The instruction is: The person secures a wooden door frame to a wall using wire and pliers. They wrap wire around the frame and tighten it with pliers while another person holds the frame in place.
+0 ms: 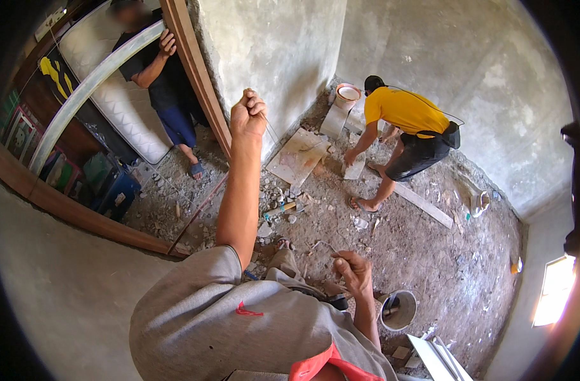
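Observation:
My left hand is raised in front of the plastered wall corner, fingers closed. A faint thin line, like a string, trails down from it beside the wall. Lower and to the right, my right hand is pinched in front of my body. From its fingertips a thin, light string or wire curves out to the left. Whether one line joins both hands, I cannot tell. Below my left forearm, a hammer with a pale handle lies among the rubble.
A co-worker in a yellow shirt bends over a pale slab. Another person grips the wooden door frame at left. A bucket stands in the far corner, another bucket near my right arm. A plank lies on the ground.

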`<action>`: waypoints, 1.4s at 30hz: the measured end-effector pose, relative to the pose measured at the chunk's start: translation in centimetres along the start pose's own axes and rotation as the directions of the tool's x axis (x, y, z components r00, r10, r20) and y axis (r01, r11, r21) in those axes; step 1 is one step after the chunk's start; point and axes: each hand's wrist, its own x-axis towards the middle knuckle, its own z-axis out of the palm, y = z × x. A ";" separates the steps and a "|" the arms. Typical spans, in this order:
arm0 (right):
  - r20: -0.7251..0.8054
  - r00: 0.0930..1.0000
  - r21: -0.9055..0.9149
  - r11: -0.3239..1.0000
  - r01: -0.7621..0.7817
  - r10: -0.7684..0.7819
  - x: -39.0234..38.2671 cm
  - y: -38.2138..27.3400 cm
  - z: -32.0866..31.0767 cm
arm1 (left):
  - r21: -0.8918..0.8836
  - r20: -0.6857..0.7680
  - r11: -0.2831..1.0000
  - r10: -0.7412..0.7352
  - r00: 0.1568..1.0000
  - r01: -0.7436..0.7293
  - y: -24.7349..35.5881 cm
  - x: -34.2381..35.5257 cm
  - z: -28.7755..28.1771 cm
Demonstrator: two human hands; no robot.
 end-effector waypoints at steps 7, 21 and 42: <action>0.083 0.996 -0.350 0.935 0.058 -0.031 -1.1 -2.2 1.0 | 0.241 -0.036 0.966 0.106 0.994 -0.095 -0.6 0.6 1.5; 0.038 0.999 -0.123 0.992 -0.001 0.006 -2.2 0.4 0.7 | 0.243 -0.208 0.969 0.085 0.974 -0.032 -1.6 0.9 1.7; 0.299 0.860 0.384 0.772 -0.506 0.414 -1.1 4.1 -0.7 | 0.303 -0.016 0.953 0.003 1.000 0.002 -5.1 -0.5 1.1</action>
